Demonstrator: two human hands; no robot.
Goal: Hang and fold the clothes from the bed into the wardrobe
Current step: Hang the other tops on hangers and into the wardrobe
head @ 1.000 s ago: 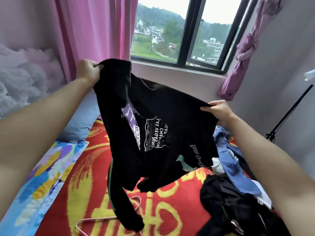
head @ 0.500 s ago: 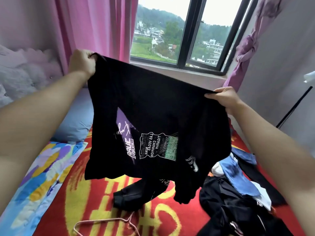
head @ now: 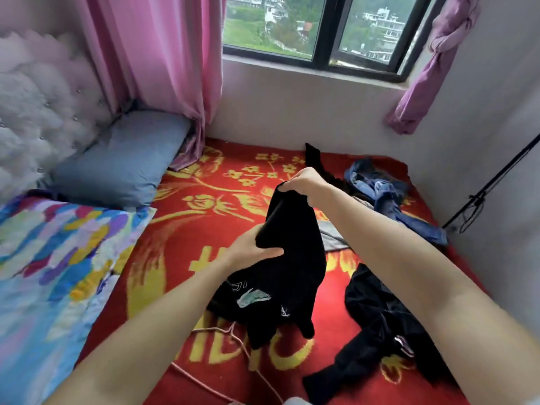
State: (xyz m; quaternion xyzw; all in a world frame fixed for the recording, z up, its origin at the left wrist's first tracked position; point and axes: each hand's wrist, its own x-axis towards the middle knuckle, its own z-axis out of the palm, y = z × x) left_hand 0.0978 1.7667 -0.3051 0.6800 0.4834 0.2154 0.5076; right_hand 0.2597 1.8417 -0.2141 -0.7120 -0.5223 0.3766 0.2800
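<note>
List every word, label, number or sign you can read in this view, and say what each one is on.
Nothing here reads clearly.
On the black shirt: a white outlined print near its lower edge, too creased and blurred to read.
On the red blanket: large yellow characters, partly covered by the shirt and the arms, so they can't be read.

Both bare forearms reach in from the lower edge of the view, the left from 7 o'clock and the right from 4 o'clock, and they converge near the centre. The left hand (head: 252,251) pinches a fold of the black shirt (head: 295,276), with its thumb laid over the cloth. The right hand (head: 304,182), at 1 o'clock from the left, has its knuckles up and its fingers curled, gripping the shirt's top edge.
</note>
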